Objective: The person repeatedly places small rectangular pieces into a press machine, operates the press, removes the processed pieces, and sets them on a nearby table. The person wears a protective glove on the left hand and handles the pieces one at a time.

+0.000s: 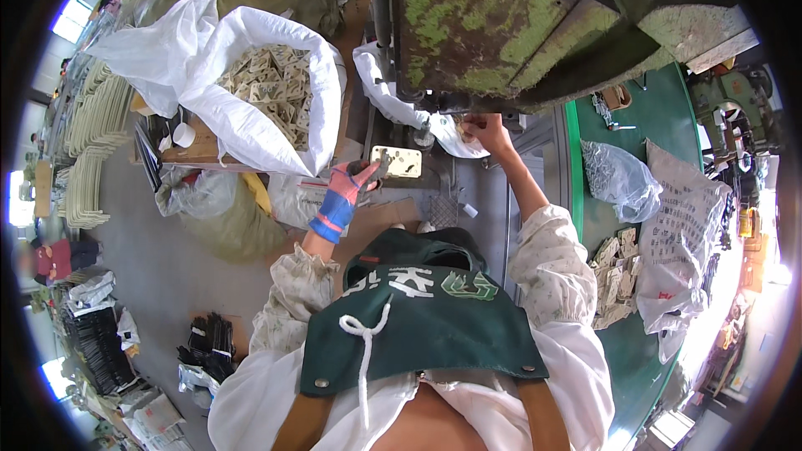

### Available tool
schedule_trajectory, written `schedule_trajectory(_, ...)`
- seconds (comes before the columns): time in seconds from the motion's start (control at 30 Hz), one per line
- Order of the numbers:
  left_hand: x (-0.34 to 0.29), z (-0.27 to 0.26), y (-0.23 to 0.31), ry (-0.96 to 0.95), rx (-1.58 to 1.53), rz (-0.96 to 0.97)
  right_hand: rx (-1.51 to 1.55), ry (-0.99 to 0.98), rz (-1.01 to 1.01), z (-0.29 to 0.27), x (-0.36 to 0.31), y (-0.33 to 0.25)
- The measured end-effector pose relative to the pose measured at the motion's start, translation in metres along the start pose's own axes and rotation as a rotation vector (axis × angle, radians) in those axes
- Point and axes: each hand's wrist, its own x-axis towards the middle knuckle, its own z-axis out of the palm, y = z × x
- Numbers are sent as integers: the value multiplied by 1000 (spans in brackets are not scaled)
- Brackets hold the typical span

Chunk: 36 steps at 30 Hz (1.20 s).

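Note:
My left hand point(357, 180), in a pink and blue glove with dark fingertips, pinches the left edge of a cream rectangular plate point(396, 162) with dark holes in it. The plate lies level in front of the green-and-rust machine point(468, 25), near its dark vertical tool point(423, 135). On the other side of that tool, my bare right hand point(487, 132) is over a white plastic bag point(458, 140) with its fingers bent together. What those fingers hold, if anything, is too small to make out.
A large open white sack point(330, 88) full of small cream metal parts point(271, 88) stands at left. The green table point(622, 134) at right bears a clear plastic bag point(622, 179), a printed sack point(681, 225) and stacked cream parts point(616, 280). Another person point(63, 260) is far left.

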Motion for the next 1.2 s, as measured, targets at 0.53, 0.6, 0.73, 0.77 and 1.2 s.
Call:
schedule_trajectory(0.53, 21, 13, 9, 47, 415, 254, 245, 172, 199, 17, 12, 5)
schedule_trajectory(0.6, 8, 29, 21, 143, 80, 180, 324, 155, 205, 12, 6, 0)
schedule_trajectory(0.73, 8, 14, 13, 171, -141, -9, 545, 61, 75, 10, -40, -43)
schedule_trajectory(0.77, 10, 10, 11, 150, -155, -42, 543, 52, 89, 11, -46, -51)
schedule_trajectory(1.2, 2, 16, 19, 40, -100, 24, 174, -158, 120, 49, -88, -141)
